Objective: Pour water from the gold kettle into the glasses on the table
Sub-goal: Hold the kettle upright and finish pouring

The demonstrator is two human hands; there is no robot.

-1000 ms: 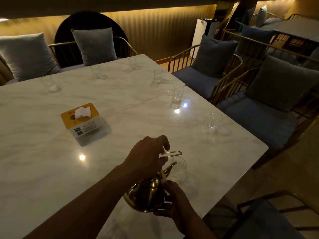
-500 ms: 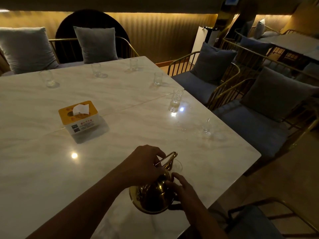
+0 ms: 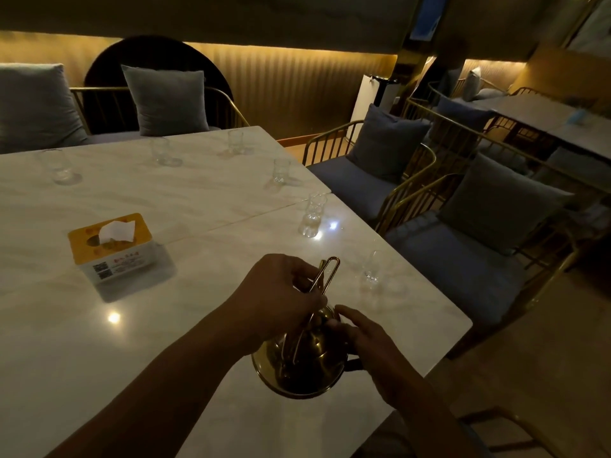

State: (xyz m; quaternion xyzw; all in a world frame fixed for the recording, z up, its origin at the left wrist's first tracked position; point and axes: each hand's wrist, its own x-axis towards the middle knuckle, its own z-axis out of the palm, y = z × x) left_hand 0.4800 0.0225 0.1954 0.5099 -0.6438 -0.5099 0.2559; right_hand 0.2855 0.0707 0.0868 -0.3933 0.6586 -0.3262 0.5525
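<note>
The marble table spreads beneath and away from the grip and carries every glass. The gold kettle hangs just below the grip, over the table's near right part. It is tipped so that its round base faces the wearer and its top points forward and right. Its polished body is dark with reflections, and the spout is hidden behind the hands. The left hand has its fingers curled round the thin wire handle, whose loop sticks up past the knuckles. The right hand lies just right of the grip, fingers fairly straight against the kettle's upper side, steadying it rather than clasping. The nearest glass in sight stands ahead and right of the grip, apart from the kettle and roughly on the line its top points along. I judge the pour must travel that way. A second glass stands farther ahead.
</note>
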